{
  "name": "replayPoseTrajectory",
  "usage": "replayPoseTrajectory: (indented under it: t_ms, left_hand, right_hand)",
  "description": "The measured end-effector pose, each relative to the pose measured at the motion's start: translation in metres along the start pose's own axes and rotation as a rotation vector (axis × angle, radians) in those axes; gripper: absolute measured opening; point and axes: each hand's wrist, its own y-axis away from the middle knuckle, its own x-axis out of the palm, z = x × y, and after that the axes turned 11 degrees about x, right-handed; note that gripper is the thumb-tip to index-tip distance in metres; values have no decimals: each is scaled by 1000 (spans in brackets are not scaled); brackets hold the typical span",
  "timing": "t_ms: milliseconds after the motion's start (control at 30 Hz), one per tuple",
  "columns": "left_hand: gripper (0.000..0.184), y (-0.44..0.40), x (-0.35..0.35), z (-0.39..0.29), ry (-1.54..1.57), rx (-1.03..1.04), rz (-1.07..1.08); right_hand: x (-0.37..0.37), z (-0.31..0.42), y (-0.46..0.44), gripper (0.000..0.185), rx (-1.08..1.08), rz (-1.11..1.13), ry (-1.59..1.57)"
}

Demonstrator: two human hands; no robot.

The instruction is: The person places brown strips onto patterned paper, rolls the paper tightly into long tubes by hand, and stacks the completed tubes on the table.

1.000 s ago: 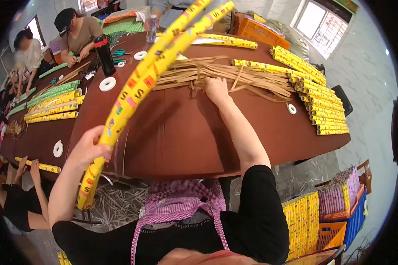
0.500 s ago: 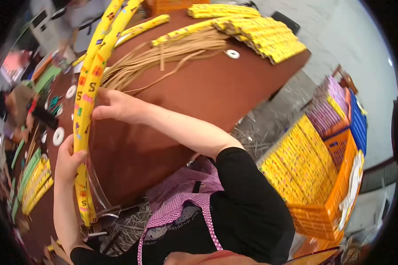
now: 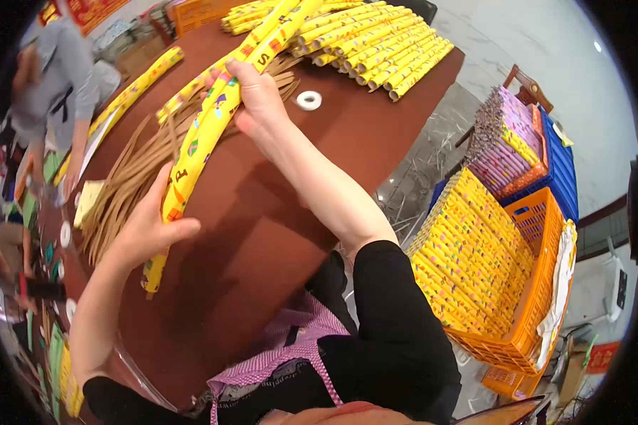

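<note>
tubes (image 3: pixel 207 133): yellow, multicolour print | strips (image 3: pixel 126 188): tan | apron (image 3: pixel 325 320): pink checked

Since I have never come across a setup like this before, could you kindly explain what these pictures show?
There is no machine here: a person works with two bare hands. Every picture comes from one camera worn on that person's head, looking forward and down, so the arms reach up from the bottom.

The right hand holds two long yellow rolls. The left hand is at their lower part, thumb spread; how firmly it grips is unclear.

On the brown table lie flat brown strips, a white ring and a stack of yellow tubes. To the right, an orange crate holds more yellow tubes.
</note>
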Motion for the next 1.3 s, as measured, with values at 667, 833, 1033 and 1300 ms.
replayPoseTrajectory:
  t_ms: [667,833,1033,1300]
  left_hand:
    - [60,-420,140,-53,-224,78,284]
    - [75,-501,190,-53,-512,77,231]
    - [80,-546,224,-46,-641,40,104]
    - [82,-560,244,-25,-871,130,-7]
  right_hand:
    - [-219,365,-80,48,-303,-611,8]
    - [-292,428,-114,42,-258,-701,123]
    - [-310,451,-159,54,-280,-674,209]
    - [-356,428,-193,67,-501,-1005,1139]
